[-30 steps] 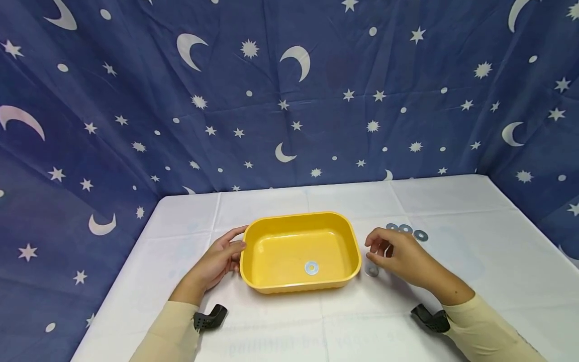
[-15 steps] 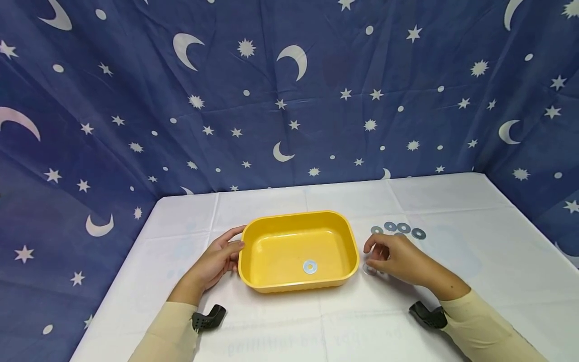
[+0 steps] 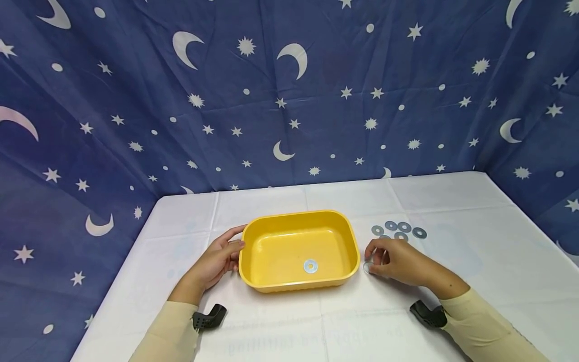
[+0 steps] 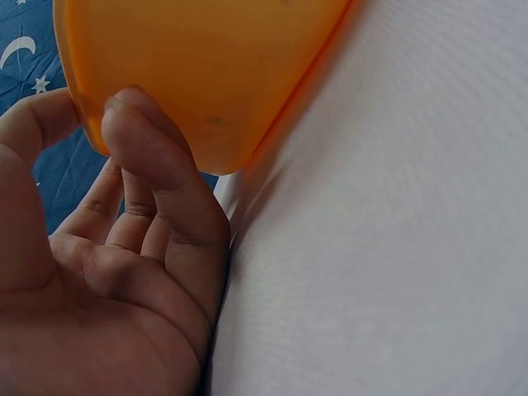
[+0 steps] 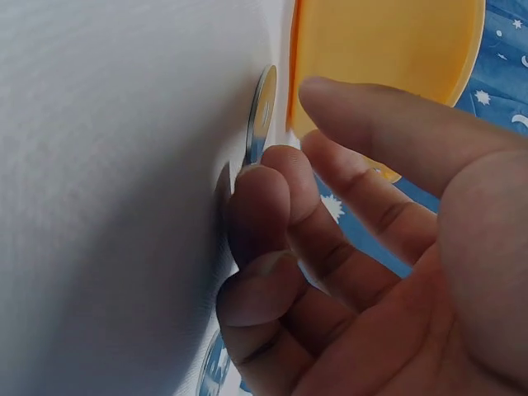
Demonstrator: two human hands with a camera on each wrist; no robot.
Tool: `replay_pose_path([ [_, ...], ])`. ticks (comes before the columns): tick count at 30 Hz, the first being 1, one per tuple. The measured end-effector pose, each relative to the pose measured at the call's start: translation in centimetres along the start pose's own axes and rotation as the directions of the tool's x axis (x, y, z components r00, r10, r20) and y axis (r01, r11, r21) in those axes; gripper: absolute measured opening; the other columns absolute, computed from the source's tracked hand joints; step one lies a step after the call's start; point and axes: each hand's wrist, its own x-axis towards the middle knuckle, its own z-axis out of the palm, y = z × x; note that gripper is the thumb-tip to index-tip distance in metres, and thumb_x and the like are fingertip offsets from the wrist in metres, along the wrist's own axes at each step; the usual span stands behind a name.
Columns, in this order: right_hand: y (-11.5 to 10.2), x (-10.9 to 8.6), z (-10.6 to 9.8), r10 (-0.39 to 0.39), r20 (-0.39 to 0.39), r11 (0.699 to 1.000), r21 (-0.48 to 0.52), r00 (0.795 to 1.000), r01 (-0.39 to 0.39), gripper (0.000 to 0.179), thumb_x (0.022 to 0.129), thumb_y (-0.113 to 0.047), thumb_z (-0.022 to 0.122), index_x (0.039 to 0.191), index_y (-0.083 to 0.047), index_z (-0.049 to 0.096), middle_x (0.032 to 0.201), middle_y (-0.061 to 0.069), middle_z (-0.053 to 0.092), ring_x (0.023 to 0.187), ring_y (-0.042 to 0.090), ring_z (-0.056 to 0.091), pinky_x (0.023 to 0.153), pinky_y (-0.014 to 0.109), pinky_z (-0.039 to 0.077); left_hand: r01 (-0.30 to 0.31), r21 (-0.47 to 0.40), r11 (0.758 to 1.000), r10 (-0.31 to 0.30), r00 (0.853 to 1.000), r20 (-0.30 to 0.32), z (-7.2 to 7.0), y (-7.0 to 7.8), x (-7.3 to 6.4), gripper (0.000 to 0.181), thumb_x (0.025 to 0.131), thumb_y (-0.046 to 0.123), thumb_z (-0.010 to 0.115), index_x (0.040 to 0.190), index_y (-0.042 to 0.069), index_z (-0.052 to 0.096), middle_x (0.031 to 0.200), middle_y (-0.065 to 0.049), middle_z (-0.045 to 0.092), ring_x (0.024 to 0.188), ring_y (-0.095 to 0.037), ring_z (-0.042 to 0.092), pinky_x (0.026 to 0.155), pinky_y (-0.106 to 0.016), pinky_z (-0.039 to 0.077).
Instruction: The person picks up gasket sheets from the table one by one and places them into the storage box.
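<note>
A yellow plastic bin (image 3: 289, 241) stands on the table with one metal washer (image 3: 310, 266) lying on its floor. My left hand (image 3: 219, 259) holds the bin's left end, index finger round the far corner and thumb at the rim. Just right of the bin, my right hand (image 3: 398, 261) is low over another washer (image 3: 367, 267), partly hidden under the fingers. In the right wrist view this washer (image 5: 261, 115) is seen nearly edge-on close to the cloth, curled fingertips right at its edge. The thumb (image 5: 371, 120) is apart from it.
Several more washers (image 3: 404, 227) lie grouped behind my right hand. A white cloth (image 3: 271, 332) covers the table. Blue fabric (image 3: 226, 100) with moons and stars rises behind and at both sides.
My right hand has come down and nearer, its fingers now at the washer beside the bin, and more of the grouped washers show. The left hand and bin stay as they were.
</note>
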Motion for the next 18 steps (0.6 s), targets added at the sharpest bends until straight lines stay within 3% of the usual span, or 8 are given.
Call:
replay_pose_path([
  [18, 0.31, -0.03, 0.37, 0.013, 0.038, 1.0, -0.006, 0.999, -0.013, 0.022, 0.082, -0.009, 0.08, 0.097, -0.012, 0.064, 0.07, -0.004, 0.051, 0.062, 0.008, 0.048, 0.054, 0.021, 0.041, 0.015, 0.004, 1.0, -0.015, 1.0, -0.022, 0.0, -0.19, 0.14, 0.056, 0.102, 0.023, 0.055, 0.153, 0.016, 0.035, 0.096, -0.001, 0.064, 0.063, -0.008, 0.057, 0.056, -0.019, 0.05],
])
